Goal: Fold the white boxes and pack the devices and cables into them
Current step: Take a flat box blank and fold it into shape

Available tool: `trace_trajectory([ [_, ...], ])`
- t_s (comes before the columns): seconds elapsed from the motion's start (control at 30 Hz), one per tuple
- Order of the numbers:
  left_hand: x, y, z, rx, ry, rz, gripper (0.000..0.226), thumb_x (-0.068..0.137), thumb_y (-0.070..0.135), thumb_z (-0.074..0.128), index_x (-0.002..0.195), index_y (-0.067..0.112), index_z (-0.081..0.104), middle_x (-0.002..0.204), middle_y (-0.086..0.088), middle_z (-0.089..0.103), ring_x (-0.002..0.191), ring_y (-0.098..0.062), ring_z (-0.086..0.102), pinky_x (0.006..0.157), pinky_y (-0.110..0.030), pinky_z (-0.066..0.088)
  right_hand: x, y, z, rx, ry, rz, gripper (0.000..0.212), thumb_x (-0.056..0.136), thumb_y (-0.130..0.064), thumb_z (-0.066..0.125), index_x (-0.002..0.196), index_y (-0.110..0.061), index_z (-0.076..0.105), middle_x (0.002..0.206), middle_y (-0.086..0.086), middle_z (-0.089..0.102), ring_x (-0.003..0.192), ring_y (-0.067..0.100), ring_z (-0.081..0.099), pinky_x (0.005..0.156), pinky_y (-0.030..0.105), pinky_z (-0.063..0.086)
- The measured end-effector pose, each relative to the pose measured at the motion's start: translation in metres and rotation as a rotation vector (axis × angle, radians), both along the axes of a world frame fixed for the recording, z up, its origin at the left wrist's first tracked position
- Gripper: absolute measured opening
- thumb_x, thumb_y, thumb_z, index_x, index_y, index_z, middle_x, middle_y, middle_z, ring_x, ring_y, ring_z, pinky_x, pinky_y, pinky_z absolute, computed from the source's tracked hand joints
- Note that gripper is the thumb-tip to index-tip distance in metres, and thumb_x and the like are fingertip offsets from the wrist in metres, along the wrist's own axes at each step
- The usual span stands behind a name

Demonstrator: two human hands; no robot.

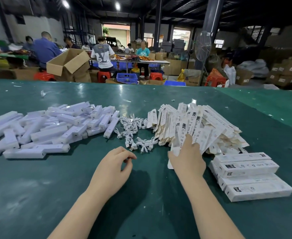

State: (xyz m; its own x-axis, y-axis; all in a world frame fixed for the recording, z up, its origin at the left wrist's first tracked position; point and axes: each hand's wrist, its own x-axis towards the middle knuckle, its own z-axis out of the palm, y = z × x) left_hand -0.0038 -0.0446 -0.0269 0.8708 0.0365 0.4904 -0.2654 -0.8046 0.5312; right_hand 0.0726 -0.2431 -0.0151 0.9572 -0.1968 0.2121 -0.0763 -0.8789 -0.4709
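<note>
Stock sits sorted by kind across the green table [141, 94], likely so each part is within reach: white devices [52, 128] heaped at left of the frame, coiled cables [135, 130] at centre, flat unfolded boxes [198, 125] piled at right, finished boxes [248, 176] stacked at lower right. Right hand [189, 156] reaches forward, palm down, fingers spread straight onto the nearest flat box, probably to draw one off for folding; whether the thumb pinches it is hidden. Left hand [114, 166] rests at centre, fingers loosely curled, holding nothing, just short of the cables.
</note>
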Motion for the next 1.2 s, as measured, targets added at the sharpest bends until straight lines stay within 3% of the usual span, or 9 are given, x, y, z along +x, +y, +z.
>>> trace_trajectory([
  [0.1, -0.001, 0.0, 0.0, 0.0, 0.005, -0.007, 0.02, 0.09, 0.009, 0.059, 0.093, 0.025, 0.07, 0.091, 0.019, 0.057, 0.089, 0.001, 0.053, 0.076, -0.006, 0.035, 0.001, 0.003, -0.006, -0.098, 0.07, 0.0, 0.096, 0.083, -0.045, 0.07, 0.151, -0.021, 0.007, 0.131, 0.012, 0.04, 0.117, 0.028, 0.048, 0.07, 0.031, 0.037],
  [0.3, -0.001, 0.0, 0.003, -0.052, -0.016, 0.034, 0.019, 0.091, 0.009, 0.06, 0.096, 0.025, 0.069, 0.09, 0.018, 0.059, 0.087, 0.0, 0.053, 0.077, -0.01, 0.038, 0.001, -0.004, -0.002, 0.106, -0.165, -0.124, 0.061, 0.098, -0.018, 0.045, 0.151, -0.006, 0.018, 0.134, 0.014, 0.053, 0.114, 0.032, 0.056, 0.071, 0.036, 0.043],
  [0.43, -0.001, -0.004, 0.007, -0.46, 0.055, -0.019, 0.019, 0.091, 0.018, 0.065, 0.095, 0.035, 0.071, 0.093, 0.016, 0.069, 0.086, -0.002, 0.062, 0.074, -0.01, 0.045, -0.012, -0.004, 0.016, 0.608, -0.451, 0.14, 0.038, 0.097, -0.018, 0.047, 0.135, -0.018, 0.042, 0.12, -0.003, 0.058, 0.093, 0.011, 0.059, 0.065, 0.031, 0.048],
  [0.57, 0.002, -0.008, 0.02, -1.073, 0.226, -0.259, 0.037, 0.079, 0.037, 0.075, 0.113, 0.026, 0.065, 0.112, 0.007, 0.071, 0.105, -0.008, 0.065, 0.077, -0.02, 0.054, -0.033, 0.015, 0.031, 1.363, 0.255, 0.697, 0.024, 0.085, -0.008, 0.053, 0.109, -0.005, 0.055, 0.074, 0.0, 0.05, 0.052, 0.008, 0.042, 0.042, 0.017, 0.033],
  [0.7, -0.003, -0.008, 0.024, -1.323, 0.235, -0.44, 0.087, 0.058, 0.053, 0.087, 0.127, 0.01, 0.055, 0.126, -0.004, 0.066, 0.117, -0.017, 0.061, 0.089, -0.028, 0.055, -0.046, 0.036, 0.028, 1.174, 0.657, 0.962, 0.015, 0.074, -0.014, 0.046, 0.088, -0.011, 0.048, 0.058, -0.006, 0.039, 0.045, 0.008, 0.03, 0.044, 0.019, 0.02],
  [0.8, -0.007, -0.009, 0.028, -1.458, 0.168, -0.329, 0.063, 0.07, 0.038, 0.078, 0.117, 0.001, 0.06, 0.118, -0.016, 0.069, 0.106, -0.023, 0.068, 0.077, -0.026, 0.057, -0.052, 0.045, 0.023, 1.158, 0.694, 0.941, 0.011, 0.083, -0.024, 0.054, 0.089, -0.015, 0.053, 0.06, -0.004, 0.048, 0.046, 0.01, 0.038, 0.041, 0.018, 0.027],
  [0.93, -0.003, -0.011, 0.025, -1.523, 0.209, -0.092, 0.044, 0.07, 0.035, 0.069, 0.1, 0.004, 0.066, 0.099, -0.01, 0.075, 0.089, -0.022, 0.073, 0.059, -0.028, 0.058, -0.055, 0.047, 0.015, 1.157, 0.677, 0.972, 0.031, 0.09, -0.039, 0.057, 0.106, -0.013, 0.061, 0.087, 0.006, 0.07, 0.056, 0.017, 0.058, 0.046, 0.021, 0.043],
  [1.07, -0.003, -0.01, 0.02, -1.545, 0.257, -0.042, 0.046, 0.068, 0.04, 0.068, 0.102, 0.008, 0.066, 0.098, -0.004, 0.076, 0.085, -0.017, 0.074, 0.053, -0.03, 0.057, -0.057, 0.048, 0.011, 1.121, 0.589, 0.947, 0.021, 0.1, -0.03, 0.054, 0.107, -0.012, 0.062, 0.09, 0.008, 0.072, 0.059, 0.021, 0.064, 0.052, 0.024, 0.051],
  [1.2, -0.001, -0.008, 0.02, -1.652, 0.209, -0.027, 0.046, 0.067, 0.034, 0.07, 0.101, 0.003, 0.062, 0.093, -0.007, 0.076, 0.081, -0.018, 0.074, 0.056, -0.028, 0.058, -0.059, 0.049, 0.004, 1.024, 0.439, 0.917, 0.027, 0.084, -0.017, 0.072, 0.108, -0.014, 0.062, 0.086, 0.003, 0.068, 0.066, 0.02, 0.067, 0.058, 0.031, 0.057],
])
